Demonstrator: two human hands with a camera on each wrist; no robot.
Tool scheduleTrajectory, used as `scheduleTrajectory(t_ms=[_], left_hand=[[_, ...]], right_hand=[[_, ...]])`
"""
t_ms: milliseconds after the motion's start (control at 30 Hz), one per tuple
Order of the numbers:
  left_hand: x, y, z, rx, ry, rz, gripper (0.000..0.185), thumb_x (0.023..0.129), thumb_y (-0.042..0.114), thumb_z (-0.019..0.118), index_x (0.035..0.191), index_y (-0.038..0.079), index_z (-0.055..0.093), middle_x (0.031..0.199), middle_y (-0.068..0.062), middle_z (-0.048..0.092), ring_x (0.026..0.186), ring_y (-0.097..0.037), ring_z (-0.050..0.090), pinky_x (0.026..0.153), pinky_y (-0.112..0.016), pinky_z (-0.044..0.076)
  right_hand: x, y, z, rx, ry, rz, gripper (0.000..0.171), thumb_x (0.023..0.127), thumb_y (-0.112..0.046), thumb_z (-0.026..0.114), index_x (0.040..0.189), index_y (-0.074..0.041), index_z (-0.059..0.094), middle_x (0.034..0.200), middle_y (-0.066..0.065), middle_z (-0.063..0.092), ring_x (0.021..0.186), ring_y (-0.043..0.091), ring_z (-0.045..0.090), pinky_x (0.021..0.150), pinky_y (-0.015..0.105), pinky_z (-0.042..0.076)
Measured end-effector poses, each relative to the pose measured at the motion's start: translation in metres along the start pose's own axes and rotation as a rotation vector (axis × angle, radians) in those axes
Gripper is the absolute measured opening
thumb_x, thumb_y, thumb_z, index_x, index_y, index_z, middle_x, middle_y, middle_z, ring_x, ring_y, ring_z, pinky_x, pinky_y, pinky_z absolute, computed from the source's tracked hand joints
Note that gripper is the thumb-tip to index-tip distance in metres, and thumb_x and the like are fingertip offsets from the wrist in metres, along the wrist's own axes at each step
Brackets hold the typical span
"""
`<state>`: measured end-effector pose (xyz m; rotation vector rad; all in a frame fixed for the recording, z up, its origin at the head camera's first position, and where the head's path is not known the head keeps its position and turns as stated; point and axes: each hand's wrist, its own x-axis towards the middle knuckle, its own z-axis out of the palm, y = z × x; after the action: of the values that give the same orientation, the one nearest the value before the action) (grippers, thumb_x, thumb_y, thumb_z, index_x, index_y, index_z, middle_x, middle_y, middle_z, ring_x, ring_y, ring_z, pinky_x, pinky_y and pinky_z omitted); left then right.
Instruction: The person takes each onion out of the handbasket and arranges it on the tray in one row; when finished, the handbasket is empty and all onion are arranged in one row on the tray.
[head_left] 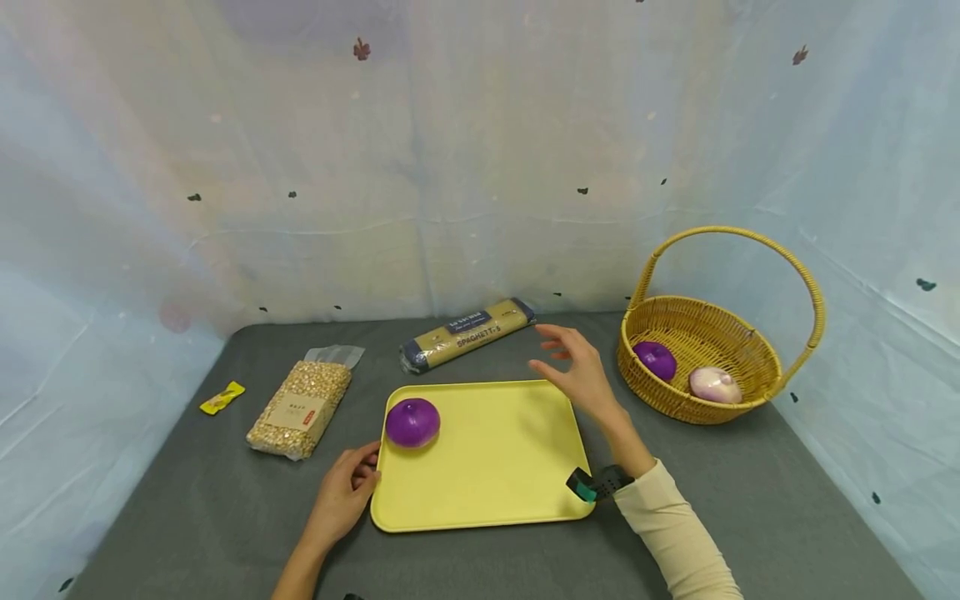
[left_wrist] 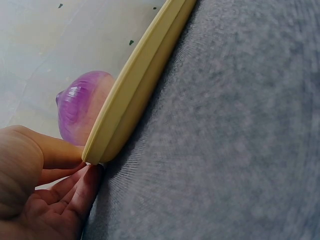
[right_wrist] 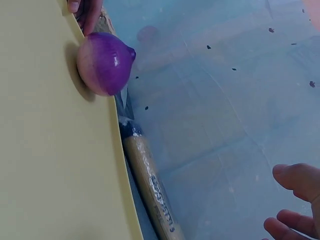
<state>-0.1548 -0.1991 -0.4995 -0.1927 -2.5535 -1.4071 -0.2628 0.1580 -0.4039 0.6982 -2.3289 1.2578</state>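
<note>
A yellow tray [head_left: 487, 458] lies on the grey table with a purple onion [head_left: 412, 422] near its back left corner. My left hand [head_left: 347, 492] is at the tray's left edge. In the left wrist view, its thumb [left_wrist: 55, 150] lies at the rim with the fingers below, pinching the edge. Over the tray's right back corner hovers my right hand [head_left: 576, 372], thumb and fingers apart, holding nothing. In the right wrist view that hand [right_wrist: 300, 205] shows at the right edge, away from the purple onion [right_wrist: 105, 64].
To the right stands a wicker basket [head_left: 697, 417] with a tall handle, containing a purple onion [head_left: 656, 360] and a paler onion [head_left: 715, 385]. Behind the tray is a spaghetti packet [head_left: 468, 335]. A bag of yellowish kernels [head_left: 300, 408] and a small yellow packet [head_left: 222, 397] lie left.
</note>
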Motion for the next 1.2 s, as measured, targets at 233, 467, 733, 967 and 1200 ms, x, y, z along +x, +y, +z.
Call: scheduleTrajectory(t_ms=[233,467,733,967,1200], left_hand=[[0.0,0.002,-0.001,-0.004,0.007,0.015,0.039,0.079,-0.01,0.063,0.118,-0.005,0.059,0.093,-0.01,0.057,0.076,-0.007,0.053,0.063,-0.02,0.047],[0.0,0.0,-0.001,0.004,-0.008,-0.007,0.039,0.08,-0.008,0.063,0.119,-0.005,0.059,0.094,-0.009,0.057,0.076,-0.006,0.053,0.064,-0.021,0.047],[0.001,0.0,-0.002,0.008,-0.038,-0.044,0.04,0.082,-0.006,0.063,0.121,-0.004,0.058,0.096,-0.009,0.057,0.078,-0.008,0.053,0.065,-0.021,0.047],[0.001,0.002,-0.002,0.0,-0.051,-0.077,0.041,0.083,-0.006,0.062,0.123,-0.003,0.057,0.097,-0.009,0.057,0.08,-0.01,0.053,0.066,-0.022,0.047],[0.001,0.003,-0.002,-0.003,-0.056,-0.091,0.041,0.083,-0.006,0.062,0.123,-0.003,0.057,0.098,-0.01,0.056,0.08,-0.011,0.053,0.066,-0.022,0.047]], right_hand=[[-0.003,-0.023,-0.021,0.005,0.049,-0.007,0.05,0.079,0.0,0.071,0.125,0.004,0.052,0.116,0.022,0.054,0.099,0.042,0.056,0.08,0.054,0.047],[-0.006,-0.025,-0.037,-0.023,0.08,0.029,0.049,0.079,0.002,0.07,0.125,0.005,0.052,0.116,0.023,0.054,0.1,0.043,0.056,0.082,0.053,0.046],[-0.009,0.011,-0.045,-0.074,0.145,0.037,0.051,0.078,0.0,0.072,0.125,0.001,0.053,0.118,0.02,0.055,0.101,0.038,0.056,0.082,0.051,0.047],[-0.011,0.036,-0.056,-0.093,0.174,0.068,0.051,0.079,-0.009,0.074,0.126,-0.007,0.055,0.118,0.012,0.056,0.103,0.031,0.056,0.082,0.047,0.047],[-0.014,0.042,-0.067,-0.109,0.192,0.083,0.051,0.079,-0.007,0.073,0.126,-0.003,0.054,0.12,0.017,0.055,0.104,0.037,0.055,0.083,0.051,0.047]])
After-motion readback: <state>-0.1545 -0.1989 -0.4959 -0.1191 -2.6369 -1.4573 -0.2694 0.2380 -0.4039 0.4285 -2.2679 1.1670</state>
